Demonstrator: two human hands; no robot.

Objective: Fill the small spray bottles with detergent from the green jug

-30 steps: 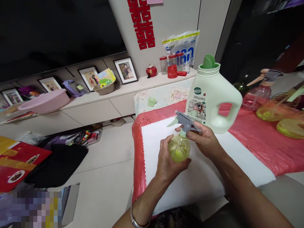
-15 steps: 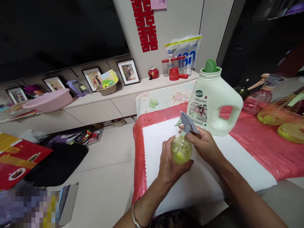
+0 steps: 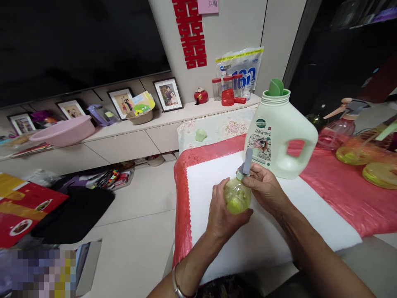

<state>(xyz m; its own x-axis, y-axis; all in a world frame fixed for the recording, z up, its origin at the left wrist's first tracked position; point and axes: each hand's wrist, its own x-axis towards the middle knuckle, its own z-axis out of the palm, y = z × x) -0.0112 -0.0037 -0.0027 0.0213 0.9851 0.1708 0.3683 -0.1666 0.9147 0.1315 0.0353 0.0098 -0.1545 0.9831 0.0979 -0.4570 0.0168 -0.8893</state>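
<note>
A small round spray bottle (image 3: 237, 196), clear with a yellow-green tint, is held above the white cloth (image 3: 214, 244). My left hand (image 3: 220, 207) wraps around its body from the left and below. At the neck, the fingers of my right hand (image 3: 263, 182) pinch the pale green collar of the grey spray head (image 3: 247, 161), which sits on the bottle. Just behind my right hand stands a large pale green detergent jug (image 3: 276, 132). A darker green scoop-like piece (image 3: 276, 87) rests in its open mouth.
Red plastic sheeting (image 3: 182, 198) covers the table under the cloth. More spray bottles (image 3: 336, 128) stand at the right. A green flower-shaped piece (image 3: 201, 135) lies on the patterned cover behind. Along the wall, a low cabinet (image 3: 124, 136) carries photo frames, a pink basin (image 3: 65, 131) and jars.
The grey spray head has turned on the bottle's neck, so its nozzle no longer points left. My right fingers have shifted around the collar. My left hand and the bottle body stay put.
</note>
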